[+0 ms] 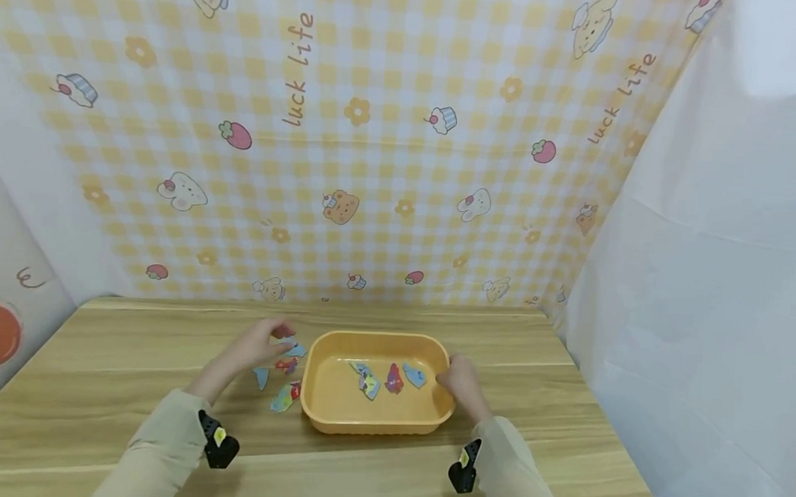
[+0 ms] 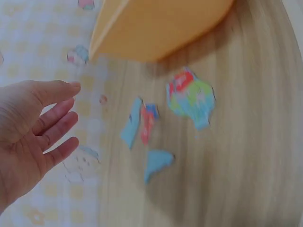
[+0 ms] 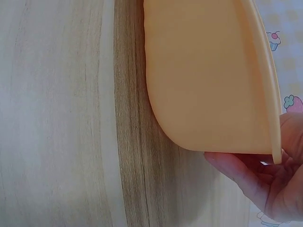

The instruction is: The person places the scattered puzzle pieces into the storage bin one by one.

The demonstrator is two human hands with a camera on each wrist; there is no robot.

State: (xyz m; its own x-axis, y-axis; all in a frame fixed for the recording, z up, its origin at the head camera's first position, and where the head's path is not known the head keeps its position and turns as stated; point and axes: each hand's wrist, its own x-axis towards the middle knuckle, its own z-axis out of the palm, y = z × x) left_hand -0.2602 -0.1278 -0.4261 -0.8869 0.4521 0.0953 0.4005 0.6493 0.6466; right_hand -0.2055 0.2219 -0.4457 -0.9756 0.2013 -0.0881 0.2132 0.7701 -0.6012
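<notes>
My left hand (image 1: 265, 345) hovers with loosely bent fingers near a narrow light-blue puzzle piece (image 1: 293, 347); in the left wrist view nothing lies between thumb and fingers. Close by on the table are a red-and-blue piece (image 2: 148, 122), a small light-blue piece (image 2: 158, 163) and a multicoloured piece (image 2: 191, 97). My right hand (image 1: 462, 381) grips the right end of an orange plastic tray (image 1: 373, 427), with fingers curled at its rim and wall in the right wrist view. Inside the tray sit a yellow-and-blue piece (image 1: 368, 383), a red-and-purple piece (image 1: 394, 379) and a blue piece (image 1: 415, 375).
The wood-grain table (image 1: 133, 355) runs back to a yellow-checked cloth (image 1: 388, 166) printed with cartoons. White sheeting (image 1: 703, 291) hangs along the right side. Black wrist devices (image 1: 218, 441) are strapped over both sleeves.
</notes>
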